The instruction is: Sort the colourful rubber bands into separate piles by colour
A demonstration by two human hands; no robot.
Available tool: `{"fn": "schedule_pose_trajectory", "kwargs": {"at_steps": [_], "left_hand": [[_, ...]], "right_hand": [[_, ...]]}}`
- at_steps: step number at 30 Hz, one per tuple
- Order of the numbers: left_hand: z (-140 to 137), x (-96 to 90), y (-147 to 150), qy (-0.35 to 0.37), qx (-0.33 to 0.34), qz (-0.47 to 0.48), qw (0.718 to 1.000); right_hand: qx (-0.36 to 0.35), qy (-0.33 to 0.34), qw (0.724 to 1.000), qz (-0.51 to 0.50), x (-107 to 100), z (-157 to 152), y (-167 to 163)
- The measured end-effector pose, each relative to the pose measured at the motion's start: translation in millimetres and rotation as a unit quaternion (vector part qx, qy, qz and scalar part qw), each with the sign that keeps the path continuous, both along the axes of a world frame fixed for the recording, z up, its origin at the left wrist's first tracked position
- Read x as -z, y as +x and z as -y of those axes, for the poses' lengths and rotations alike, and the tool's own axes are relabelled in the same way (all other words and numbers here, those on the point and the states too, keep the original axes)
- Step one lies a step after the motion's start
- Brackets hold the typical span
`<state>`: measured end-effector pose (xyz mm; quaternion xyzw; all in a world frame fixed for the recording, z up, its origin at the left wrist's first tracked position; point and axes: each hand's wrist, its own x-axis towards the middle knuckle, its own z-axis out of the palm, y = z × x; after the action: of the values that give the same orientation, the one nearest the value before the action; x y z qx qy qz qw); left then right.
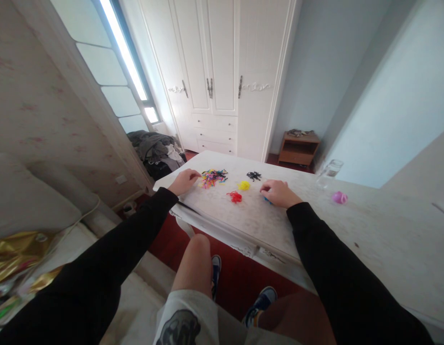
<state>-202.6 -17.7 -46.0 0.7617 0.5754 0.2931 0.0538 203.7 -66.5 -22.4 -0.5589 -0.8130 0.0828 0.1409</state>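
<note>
A heap of mixed-colour small pieces [214, 178], thin and looking like little rubber bands, lies on the white tabletop. My left hand [186, 181] is at its left edge, fingers bent and drawn together; anything in them is too small to make out. To the right are single-colour piles: black pieces [254, 176], yellow pieces [244, 185] and red pieces [235, 197]. My right hand [277, 192] rests low over a few blue pieces [267, 200], its fingers curled in. The hand partly covers the blue ones, and its fingertips are hard to see.
On the right of the table [383, 225] stand a clear glass jar [330, 173] and a pink-purple rounded object [340, 197]. A small dark speck lies nearer me. Beyond the table are a white wardrobe [222, 62], a wooden nightstand [299, 148] and piled clothes [153, 148].
</note>
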Motion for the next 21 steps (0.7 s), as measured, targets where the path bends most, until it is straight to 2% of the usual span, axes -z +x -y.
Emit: {"fn": "schedule_pose_trajectory", "kwargs": {"at_steps": [8, 13, 21], "left_hand": [[2, 0.5, 3, -0.015, -0.035, 0.062, 0.997], [7, -3.6, 8, -0.031, -0.013, 0.095, 0.995], [25, -17.6, 15, -0.070, 0.050, -0.023, 0.996]], "right_hand": [[-0.005, -0.006, 1.000, 0.009, -1, 1, 0], [0.005, 0.015, 1.000, -0.002, -4, 2, -1], [0.010, 0.019, 1.000, 0.002, -4, 2, -2]]}}
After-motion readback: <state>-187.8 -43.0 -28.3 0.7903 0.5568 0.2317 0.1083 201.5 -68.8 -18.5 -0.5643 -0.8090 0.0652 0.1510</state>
